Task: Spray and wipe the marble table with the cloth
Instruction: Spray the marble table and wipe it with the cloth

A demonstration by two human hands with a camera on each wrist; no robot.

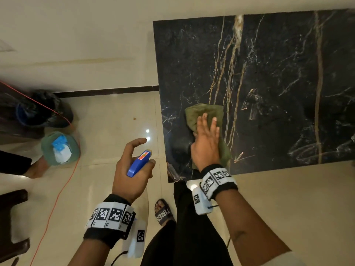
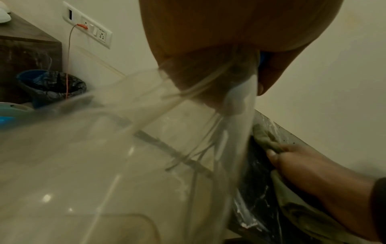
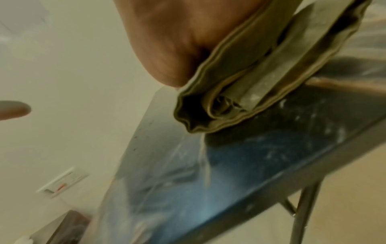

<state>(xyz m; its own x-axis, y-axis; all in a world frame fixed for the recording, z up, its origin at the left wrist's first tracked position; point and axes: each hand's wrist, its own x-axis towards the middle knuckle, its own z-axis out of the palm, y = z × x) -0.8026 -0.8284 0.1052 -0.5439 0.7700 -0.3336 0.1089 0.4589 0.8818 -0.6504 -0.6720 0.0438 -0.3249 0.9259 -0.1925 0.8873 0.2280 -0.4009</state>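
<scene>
The black marble table [image 1: 269,83], veined in gold and white, fills the right of the head view. A folded olive-green cloth [image 1: 208,116] lies near its front left corner. My right hand [image 1: 206,139] presses flat on the cloth with straight fingers. The right wrist view shows the cloth's folded edge [image 3: 246,92] under my palm on the marble [image 3: 261,165]. My left hand [image 1: 132,166] hovers over the floor left of the table and grips a spray bottle by its blue head [image 1: 139,163], index finger raised. The bottle's clear body [image 2: 146,156] blurs across the left wrist view.
A bin with a black liner [image 1: 46,110] and a green bucket [image 1: 60,148] holding something blue and white stand on the tiled floor at the left. An orange cable [image 1: 55,200] runs across the floor. A dark stool [image 1: 13,223] is at the lower left. My sandalled foot [image 1: 163,212] is below the table corner.
</scene>
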